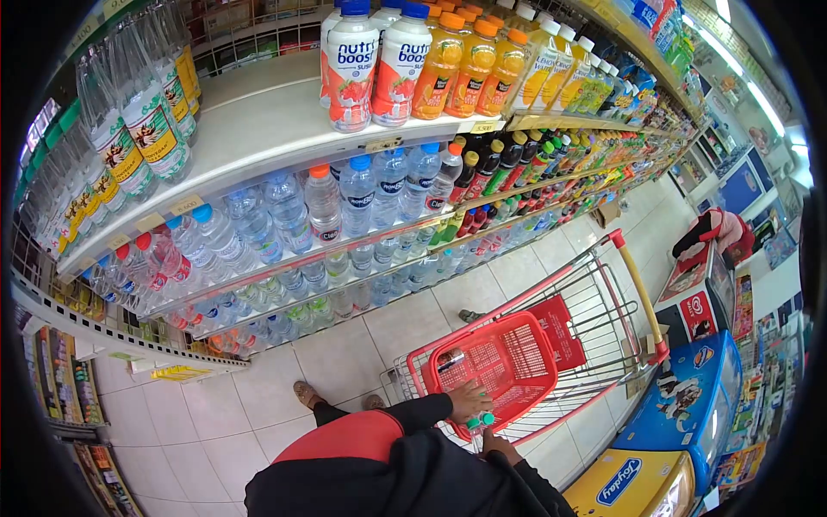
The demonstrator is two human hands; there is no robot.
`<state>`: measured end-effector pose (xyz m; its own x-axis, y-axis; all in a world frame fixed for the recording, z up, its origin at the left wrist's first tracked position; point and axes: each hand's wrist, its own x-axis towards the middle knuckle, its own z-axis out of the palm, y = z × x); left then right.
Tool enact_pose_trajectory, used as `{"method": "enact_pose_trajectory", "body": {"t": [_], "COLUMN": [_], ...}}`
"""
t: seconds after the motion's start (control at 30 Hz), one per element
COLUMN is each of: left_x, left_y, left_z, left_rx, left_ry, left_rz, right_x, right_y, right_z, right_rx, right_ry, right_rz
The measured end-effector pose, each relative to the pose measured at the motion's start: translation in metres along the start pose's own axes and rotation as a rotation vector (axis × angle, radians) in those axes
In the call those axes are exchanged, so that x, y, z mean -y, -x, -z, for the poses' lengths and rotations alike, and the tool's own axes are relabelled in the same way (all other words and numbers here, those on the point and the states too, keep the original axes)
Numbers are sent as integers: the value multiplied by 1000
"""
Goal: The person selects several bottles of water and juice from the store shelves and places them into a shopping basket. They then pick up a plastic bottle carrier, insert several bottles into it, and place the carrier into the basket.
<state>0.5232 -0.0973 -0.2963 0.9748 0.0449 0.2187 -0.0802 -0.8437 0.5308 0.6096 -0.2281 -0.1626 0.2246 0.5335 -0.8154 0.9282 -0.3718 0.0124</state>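
Two clear bottles with green caps (480,420) are upright between my hands at the near rim of a red plastic shopping basket (521,392). My left hand (469,401) has its fingers bent around one of them, close to the cap. From the other side, my right hand (499,442) grips the second bottle below its cap. The lower parts of both bottles are mostly hidden by hands and sleeves. Inside the basket, near its far left corner, lies a clear bottle (450,358). The basket sits in a wire shopping cart (594,345) with a yellow handle.
Shelves (284,103) of bottled drinks run along the left and far side. A blue freezer (680,396) and a yellow freezer (633,482) stand at the right. Another person (719,233) bends over a freezer farther back. The floor has white tiles (207,414).
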Motion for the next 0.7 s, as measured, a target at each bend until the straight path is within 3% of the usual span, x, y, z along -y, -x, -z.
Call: {"method": "enact_pose_trajectory", "body": {"t": [0.17,0.3,0.33,0.4,0.43,0.47,0.53,0.6,0.63,0.7], "left_x": [-1,-8,12,72,91,92,80,56,45,29], "left_y": [-1,-4,-6,8,17,15,5,-9,-9,-4], "left_z": [2,37,60,86,58,45,21,30,25,27], "left_rx": [10,148,257,322,41,48,-399,-137,-120,-176], "left_ry": [41,78,99,23,32,38,-3,70,4,66], "left_rz": [27,80,236,283,363,355,210,234,176,7], "right_x": [-4,-26,-39,-65,-77,-88,-112,-127,-124,-116], "right_y": [8,46,65,106,123,136,159,161,157,148], "right_z": [10,4,0,-10,-13,-17,-21,-21,-19,-10], "right_rx": [-10,53,83,143,153,143,139,-19,-18,-95], "right_ry": [21,-194,-304,-550,-704,-894,-1573,-1619,-1611,-1422], "right_rz": [18,124,160,210,207,177,-32,41,61,313]}}
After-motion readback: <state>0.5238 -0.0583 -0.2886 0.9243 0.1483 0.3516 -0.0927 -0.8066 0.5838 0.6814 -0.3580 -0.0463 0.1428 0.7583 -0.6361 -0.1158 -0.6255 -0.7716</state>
